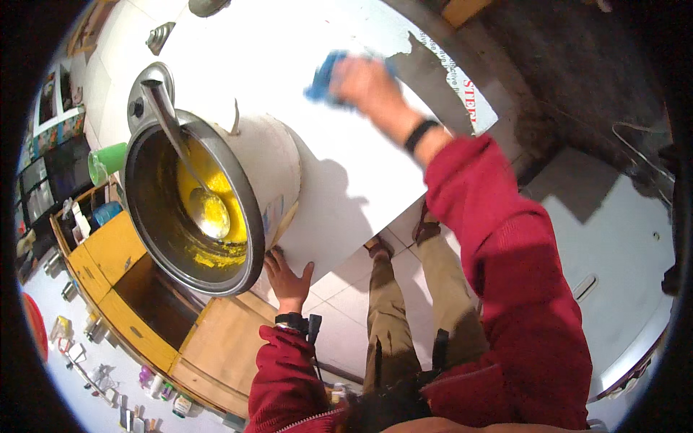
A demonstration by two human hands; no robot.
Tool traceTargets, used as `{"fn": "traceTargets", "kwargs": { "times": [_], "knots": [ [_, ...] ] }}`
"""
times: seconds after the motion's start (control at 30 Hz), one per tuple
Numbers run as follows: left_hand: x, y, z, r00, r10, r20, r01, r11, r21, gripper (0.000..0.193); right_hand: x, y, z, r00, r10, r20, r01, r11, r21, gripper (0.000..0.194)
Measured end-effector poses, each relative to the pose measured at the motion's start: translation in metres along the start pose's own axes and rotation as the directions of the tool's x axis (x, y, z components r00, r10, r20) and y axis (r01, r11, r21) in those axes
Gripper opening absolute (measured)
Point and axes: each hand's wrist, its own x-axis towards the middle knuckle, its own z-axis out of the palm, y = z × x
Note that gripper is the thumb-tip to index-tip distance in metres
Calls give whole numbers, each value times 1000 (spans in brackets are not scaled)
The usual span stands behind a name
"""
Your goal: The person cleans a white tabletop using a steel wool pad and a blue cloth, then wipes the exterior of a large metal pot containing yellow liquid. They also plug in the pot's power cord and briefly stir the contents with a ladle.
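Observation:
My right hand, slightly blurred, presses a blue cloth on the white tabletop. Below the big pot, my left hand rests with spread fingers at the table's edge, its fingertips partly behind the pot's body. The pot has a pale outer body and a dark metal rim. Inside it lies yellow food, with more stuck to the inner wall. A metal ladle stands in the pot, its bowl in the yellow food and its handle leaning over the rim.
Beside the pot are a round metal lid and a green plastic cup. A small tiered metal object stands farther back. A yellow wooden cabinet is at lower left. At right is a large pale panel. Torn film covers the table corner.

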Motion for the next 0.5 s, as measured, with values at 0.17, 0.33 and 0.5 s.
{"fn": "traceTargets", "kwargs": {
  "times": [0.17,0.33,0.5],
  "knots": [
    [-2,2,-2,998,41,-49,-45,996,-81,110,23,9,24,955,274,-118,-292,937,-189,29],
    [0,3,-6,995,60,-82,-63,997,-34,106,-50,-127,9,923,381,60,-380,925,-24,28],
    [8,-5,-1,968,176,-181,-168,984,56,105,-101,-290,-15,770,34,637,-157,978,137,37]
  ]
}}
